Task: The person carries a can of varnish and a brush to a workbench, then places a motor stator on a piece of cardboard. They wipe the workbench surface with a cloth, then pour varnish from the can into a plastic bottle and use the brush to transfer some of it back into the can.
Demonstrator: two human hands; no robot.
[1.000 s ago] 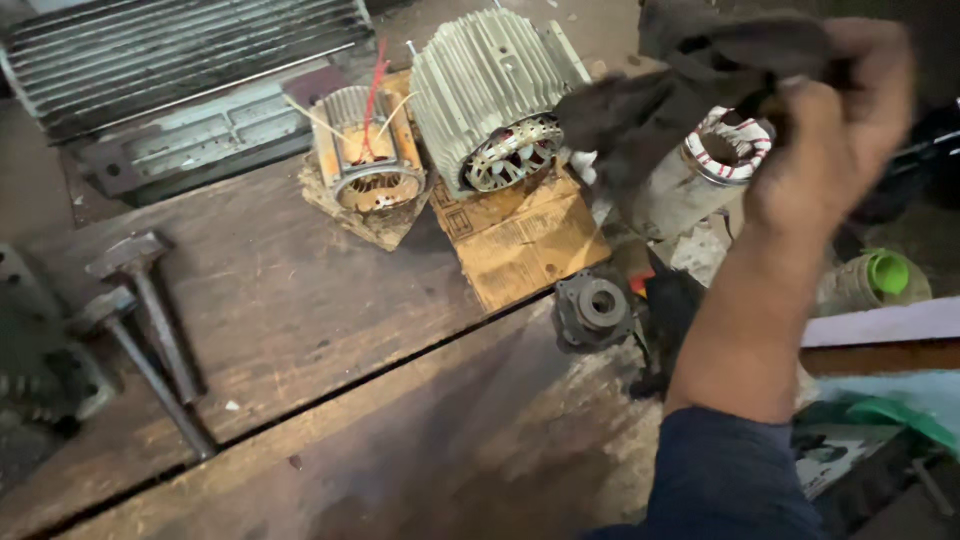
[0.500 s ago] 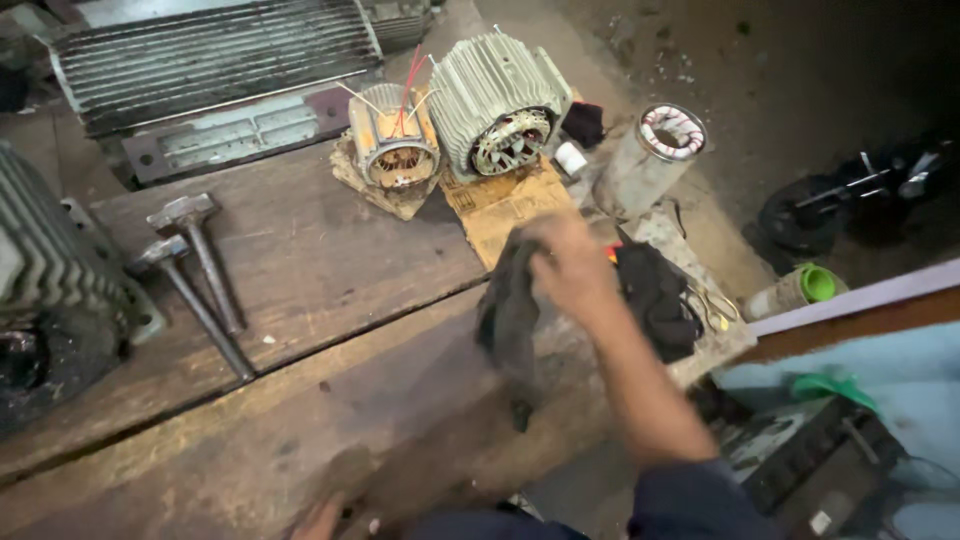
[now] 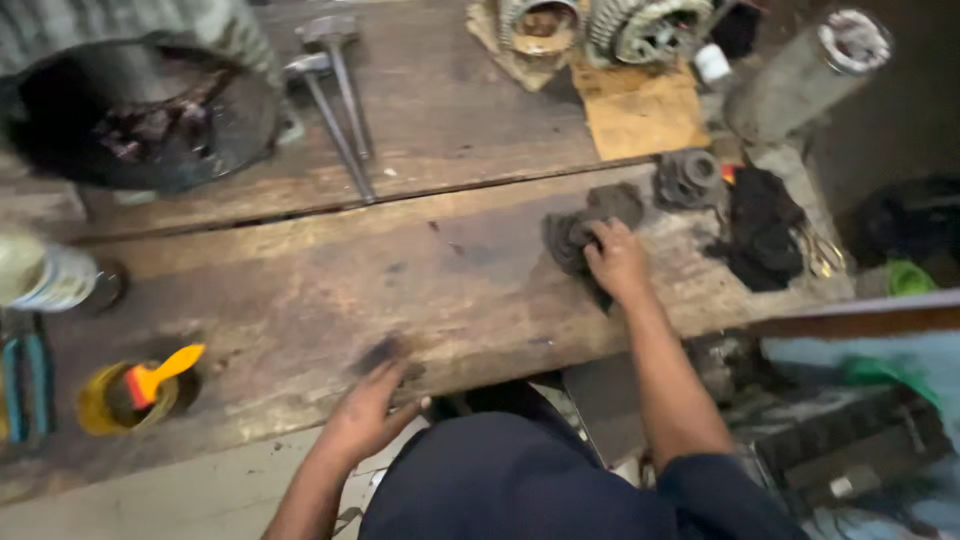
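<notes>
Pressing down on a dark, crumpled rag (image 3: 578, 232) with the right hand (image 3: 617, 262), fingers curled over the cloth and gripping it against the worn wooden desk (image 3: 300, 270). Sitting at the right-centre of the desk, this rag, bunched rather than spread flat. Resting near the front edge, the left hand (image 3: 366, 412), open and flat with fingers spread, holding nothing, beside a dark smudge (image 3: 378, 352) on the wood.

Judging by the surface, wiping only partly done: dark stains and grime showing across most of the planks, with the smudge by the left hand untouched.

Lying just right of the rag, a small dark round metal part (image 3: 686, 178) and a black cloth bundle (image 3: 763, 224). Standing further back, two finned motor housings (image 3: 590, 22) and a flat piece of cardboard (image 3: 641, 113), with a grey cylinder (image 3: 803, 73) tilted at the far right. Lying at centre back, two hammers (image 3: 338, 95), side by side. Sitting at the far left, a large dark round casing (image 3: 140, 100), a white can (image 3: 45, 275), and a yellow tin with a yellow-handled brush (image 3: 140, 392) near the front edge.
</notes>
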